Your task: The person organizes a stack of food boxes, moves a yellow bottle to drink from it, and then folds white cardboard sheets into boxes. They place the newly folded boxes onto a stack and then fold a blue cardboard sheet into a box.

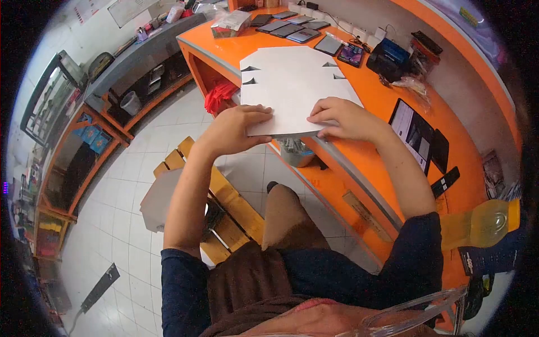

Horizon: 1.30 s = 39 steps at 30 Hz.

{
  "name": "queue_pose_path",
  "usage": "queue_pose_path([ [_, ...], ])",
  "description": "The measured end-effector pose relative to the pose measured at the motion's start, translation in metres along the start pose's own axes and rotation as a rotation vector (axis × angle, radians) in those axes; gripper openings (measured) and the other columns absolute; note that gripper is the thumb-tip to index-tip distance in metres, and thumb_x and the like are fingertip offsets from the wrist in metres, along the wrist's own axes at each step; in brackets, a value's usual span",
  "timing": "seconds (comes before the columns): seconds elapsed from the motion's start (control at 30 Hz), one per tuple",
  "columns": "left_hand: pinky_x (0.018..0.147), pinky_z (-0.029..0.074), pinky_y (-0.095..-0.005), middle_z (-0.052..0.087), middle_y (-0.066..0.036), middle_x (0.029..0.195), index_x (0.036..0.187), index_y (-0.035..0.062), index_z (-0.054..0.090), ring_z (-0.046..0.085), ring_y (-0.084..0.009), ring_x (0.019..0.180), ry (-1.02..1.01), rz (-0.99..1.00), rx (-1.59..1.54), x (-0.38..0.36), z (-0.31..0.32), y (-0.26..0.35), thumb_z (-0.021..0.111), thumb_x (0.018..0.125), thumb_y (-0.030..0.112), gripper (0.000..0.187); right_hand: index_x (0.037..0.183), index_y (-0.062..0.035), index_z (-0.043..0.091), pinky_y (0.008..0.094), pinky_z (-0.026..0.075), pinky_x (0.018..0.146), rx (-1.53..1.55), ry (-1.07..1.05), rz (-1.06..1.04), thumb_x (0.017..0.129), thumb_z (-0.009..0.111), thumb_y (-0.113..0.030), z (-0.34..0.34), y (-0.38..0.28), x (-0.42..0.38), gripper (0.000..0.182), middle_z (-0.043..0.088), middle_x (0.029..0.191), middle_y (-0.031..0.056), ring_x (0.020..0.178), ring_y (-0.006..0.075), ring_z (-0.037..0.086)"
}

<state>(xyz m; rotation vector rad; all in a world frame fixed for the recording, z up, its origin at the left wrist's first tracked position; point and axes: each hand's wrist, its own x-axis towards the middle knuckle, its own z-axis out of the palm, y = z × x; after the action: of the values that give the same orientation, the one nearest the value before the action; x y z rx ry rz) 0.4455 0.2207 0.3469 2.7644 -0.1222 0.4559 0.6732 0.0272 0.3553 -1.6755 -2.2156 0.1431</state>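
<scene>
A white cardboard sheet [292, 84] with angled far corners and dark notches along both sides spans the edge of the orange counter. My left hand [240, 128] grips its near left corner, fingers on top and thumb at the near edge. At the near right part of the sheet, my right hand [345, 119] has its fingers bent over the top and its thumb by the near edge. The undersides of both grips are hidden.
Several phones [303, 35] lie at the back of the orange counter [382, 95]. To the right are a laptop-like device [412, 132], a dark phone [445, 181] and a yellow bottle [483, 224]. A wooden slatted bench [238, 210] stands below, with another cardboard piece [163, 202] on it.
</scene>
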Motion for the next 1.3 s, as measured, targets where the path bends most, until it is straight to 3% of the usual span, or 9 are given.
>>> queue_pose_path([
  [0.27, 0.086, 0.047, -0.0393, 0.063, -0.012, 0.105, 0.104, 0.0037, 0.065, 0.058, -0.0302, 0.102, -0.065, -0.197, 0.138, 0.022, -0.003, 0.028, 0.074, 0.073, 0.037, 0.047, 0.098, -0.0023, 0.067, 0.0382, 0.047, 0.078, -0.024, -0.055, 0.064, 0.082, 0.064, -0.014, -0.007, -0.006, 0.006, 0.02, 0.063, 0.092, 0.0126, 0.087, 0.0297, 0.061],
  [0.37, 0.077, 0.048, -0.0408, 0.062, -0.011, 0.091, 0.092, 0.0044, 0.066, 0.059, -0.0303, 0.088, -0.021, -0.059, 0.334, 0.037, 0.013, 0.024, 0.07, 0.076, 0.038, 0.037, 0.099, -0.0023, 0.067, 0.0373, 0.048, 0.075, -0.011, -0.044, 0.063, 0.083, 0.061, -0.01, -0.012, -0.002, 0.009, 0.019, 0.064, 0.089, 0.013, 0.083, 0.0296, 0.061],
  [0.57, 0.067, 0.048, -0.0412, 0.063, -0.016, 0.078, 0.081, 0.0014, 0.068, 0.062, -0.0313, 0.074, -0.076, -0.039, 0.16, 0.052, 0.007, -0.006, 0.065, 0.08, 0.041, 0.04, 0.095, -0.002, 0.066, 0.0382, 0.047, 0.074, 0.014, -0.095, 0.196, 0.086, 0.058, -0.018, -0.031, 0.003, 0.024, 0.02, 0.064, 0.089, 0.0154, 0.082, 0.0302, 0.061],
  [0.67, 0.065, 0.048, -0.0395, 0.063, -0.021, 0.077, 0.084, -0.0021, 0.067, 0.062, -0.0296, 0.067, -0.284, -0.283, -0.031, 0.072, -0.017, -0.01, 0.065, 0.081, 0.045, 0.047, 0.096, -0.0012, 0.065, 0.0387, 0.047, 0.074, -0.005, -0.14, 0.246, 0.088, 0.056, -0.023, -0.042, 0.011, 0.04, 0.025, 0.065, 0.087, 0.0162, 0.081, 0.0297, 0.061],
  [0.7, 0.06, 0.047, -0.0349, 0.06, -0.008, 0.064, 0.087, -0.0006, 0.066, 0.058, -0.0164, 0.062, -0.332, -0.328, -0.099, 0.077, -0.02, -0.015, 0.065, 0.084, 0.042, 0.043, 0.096, -0.001, 0.064, 0.0384, 0.046, 0.074, 0.024, -0.145, 0.209, 0.089, 0.055, -0.023, -0.046, 0.022, 0.047, 0.026, 0.065, 0.086, 0.0162, 0.08, 0.029, 0.061],
  [0.9, 0.08, 0.047, -0.0331, 0.067, -0.013, 0.094, 0.109, 0.0002, 0.064, 0.062, -0.0197, 0.085, -0.454, -0.518, -0.238, 0.1, -0.022, -0.037, 0.068, 0.078, 0.05, 0.059, 0.096, -0.0015, 0.065, 0.025, 0.047, 0.07, 0.428, -0.316, 0.441, 0.09, 0.056, -0.031, -0.03, 0.085, 0.079, 0.032, 0.065, 0.082, 0.001, 0.076, 0.0074, 0.057],
  [1.03, 0.086, 0.044, -0.0347, 0.066, -0.015, 0.1, 0.108, 0.0026, 0.064, 0.061, -0.0244, 0.092, -0.483, -0.406, -0.06, 0.117, -0.008, -0.065, 0.064, 0.08, 0.051, 0.056, 0.095, -0.0086, 0.063, 0.047, 0.046, 0.08, -0.071, 0.173, 0.517, 0.092, 0.048, -0.034, 0.015, 0.078, 0.072, 0.03, 0.064, 0.091, 0.0174, 0.089, 0.0395, 0.059],
  [1.2, 0.085, 0.046, -0.0381, 0.061, -0.014, 0.108, 0.112, 0.0056, 0.06, 0.058, -0.0304, 0.1, -0.252, -0.192, 0.474, 0.118, 0.002, -0.025, 0.072, 0.075, 0.039, 0.052, 0.095, -0.0086, 0.055, 0.0514, 0.044, 0.079, -0.373, 0.42, 0.332, 0.091, 0.046, -0.029, 0.038, 0.099, 0.071, 0.023, 0.056, 0.093, 0.0132, 0.093, 0.0358, 0.054],
  [1.3, 0.086, 0.042, -0.0487, 0.057, -0.012, 0.108, 0.105, 0.0048, 0.058, 0.052, -0.0309, 0.106, -0.168, -0.249, 0.318, 0.125, 0.042, -0.014, 0.074, 0.072, 0.031, 0.045, 0.092, -0.0075, 0.057, 0.0497, 0.044, 0.078, -0.362, 0.531, 0.335, 0.091, 0.048, -0.03, 0.036, 0.095, 0.068, 0.025, 0.057, 0.092, 0.0142, 0.093, 0.0363, 0.055],
])
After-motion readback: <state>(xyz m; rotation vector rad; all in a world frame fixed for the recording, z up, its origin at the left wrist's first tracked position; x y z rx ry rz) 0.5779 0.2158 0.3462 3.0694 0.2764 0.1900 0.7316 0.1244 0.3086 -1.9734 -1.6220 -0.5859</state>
